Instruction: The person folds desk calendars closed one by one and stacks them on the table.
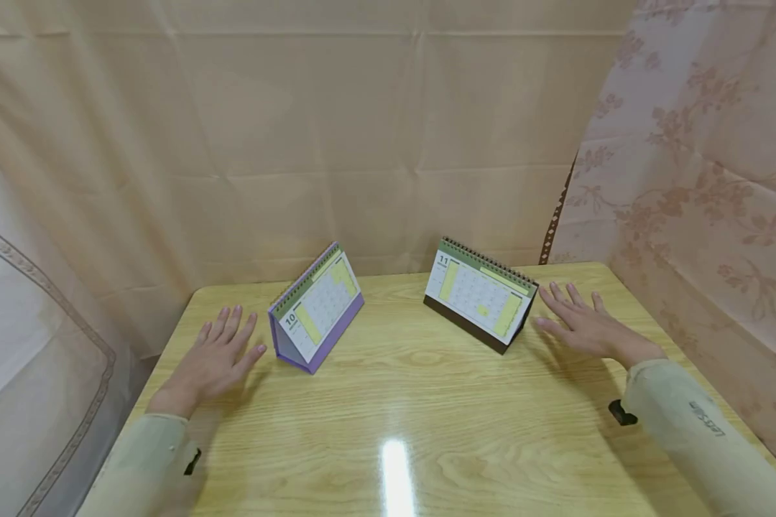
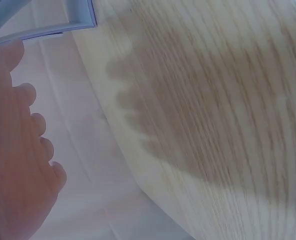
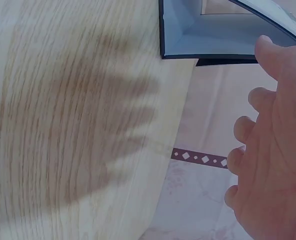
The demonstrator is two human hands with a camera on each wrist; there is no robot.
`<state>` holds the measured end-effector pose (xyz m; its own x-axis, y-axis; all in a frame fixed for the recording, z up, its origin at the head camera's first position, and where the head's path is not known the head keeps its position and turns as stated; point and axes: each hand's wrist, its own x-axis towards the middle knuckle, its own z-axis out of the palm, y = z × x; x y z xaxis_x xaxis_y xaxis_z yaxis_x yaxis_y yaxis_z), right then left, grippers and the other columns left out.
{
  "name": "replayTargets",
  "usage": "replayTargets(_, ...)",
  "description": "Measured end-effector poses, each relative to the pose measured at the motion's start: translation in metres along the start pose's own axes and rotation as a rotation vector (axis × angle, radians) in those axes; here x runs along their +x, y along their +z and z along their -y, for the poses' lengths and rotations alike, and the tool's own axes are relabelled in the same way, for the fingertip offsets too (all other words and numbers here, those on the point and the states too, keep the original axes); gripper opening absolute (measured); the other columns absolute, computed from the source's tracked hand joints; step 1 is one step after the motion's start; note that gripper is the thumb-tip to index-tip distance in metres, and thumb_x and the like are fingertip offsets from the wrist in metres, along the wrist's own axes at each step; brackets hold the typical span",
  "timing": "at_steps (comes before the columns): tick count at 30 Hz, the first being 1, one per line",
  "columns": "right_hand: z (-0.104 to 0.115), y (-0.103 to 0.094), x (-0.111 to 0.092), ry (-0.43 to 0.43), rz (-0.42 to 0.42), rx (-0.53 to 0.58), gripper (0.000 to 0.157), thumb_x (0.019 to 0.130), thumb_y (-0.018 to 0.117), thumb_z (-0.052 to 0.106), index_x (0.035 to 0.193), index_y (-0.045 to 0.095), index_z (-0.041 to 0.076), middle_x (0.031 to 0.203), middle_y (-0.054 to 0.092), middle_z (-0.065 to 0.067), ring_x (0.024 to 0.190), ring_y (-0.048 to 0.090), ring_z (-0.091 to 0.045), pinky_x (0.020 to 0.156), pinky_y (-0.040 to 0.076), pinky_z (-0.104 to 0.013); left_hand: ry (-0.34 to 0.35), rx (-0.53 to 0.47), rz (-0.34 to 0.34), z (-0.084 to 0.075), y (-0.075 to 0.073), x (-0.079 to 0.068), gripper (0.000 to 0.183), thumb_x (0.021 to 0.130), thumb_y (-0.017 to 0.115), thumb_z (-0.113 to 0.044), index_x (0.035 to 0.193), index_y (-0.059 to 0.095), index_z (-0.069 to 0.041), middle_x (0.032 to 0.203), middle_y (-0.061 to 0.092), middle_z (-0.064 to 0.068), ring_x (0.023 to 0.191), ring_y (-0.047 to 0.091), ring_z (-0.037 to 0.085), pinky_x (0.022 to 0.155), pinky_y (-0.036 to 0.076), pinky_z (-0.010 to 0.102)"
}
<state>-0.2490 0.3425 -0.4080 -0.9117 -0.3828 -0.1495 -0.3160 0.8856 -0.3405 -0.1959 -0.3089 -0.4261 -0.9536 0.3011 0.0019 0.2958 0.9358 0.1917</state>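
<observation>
Two spiral-bound desk calendars stand propped on the table. The purple-based calendar [image 1: 320,309], showing 10, is left of centre and angled to the right. Right of centre is the dark-based calendar [image 1: 481,294], showing 11 and angled to the left. My left hand [image 1: 212,359] hovers over the table beside the purple calendar's left end, fingers spread and holding nothing. Beyond the dark calendar's right end, my right hand [image 1: 582,323] is held above the table with its fingers spread. In the right wrist view, the calendar's hollow end [image 3: 223,37] appears close to the thumb.
The light wooden table [image 1: 388,402] carries a bright light reflection near its front. A beige curtain [image 1: 362,143] hangs behind it. Floral cloth [image 1: 705,165] hangs at the right, and a white cloth [image 1: 32,345] at the left.
</observation>
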Motion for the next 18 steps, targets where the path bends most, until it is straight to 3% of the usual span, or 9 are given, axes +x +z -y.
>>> replayTargets(11, 0.008, -0.011, 0.001, -0.022, -0.010, 0.030, 0.077, 0.108, 0.037, 0.052, 0.163, 0.008, 0.006, 0.164, -0.003, -0.029, 0.148, -0.010, -0.051, 0.107, -0.024, -0.068, 0.016, 0.014, -0.011, -0.004, -0.015, 0.006, 0.075, 0.108, 0.033, -0.052, 0.161, 0.017, -0.001, 0.165, -0.001, 0.028, 0.152, -0.007, 0.044, 0.118, 0.002, 0.065)
replayTargets(18, 0.008, -0.017, 0.001, -0.038, -0.011, 0.046, 0.075, 0.109, 0.034, 0.051, 0.163, 0.004, 0.010, 0.165, -0.006, -0.026, 0.149, -0.012, -0.049, 0.107, -0.026, -0.066, 0.034, 0.042, 0.015, -0.005, -0.032, 0.013, 0.076, 0.108, 0.031, -0.053, 0.161, 0.015, -0.001, 0.164, -0.001, 0.029, 0.151, -0.006, 0.045, 0.118, 0.001, 0.065)
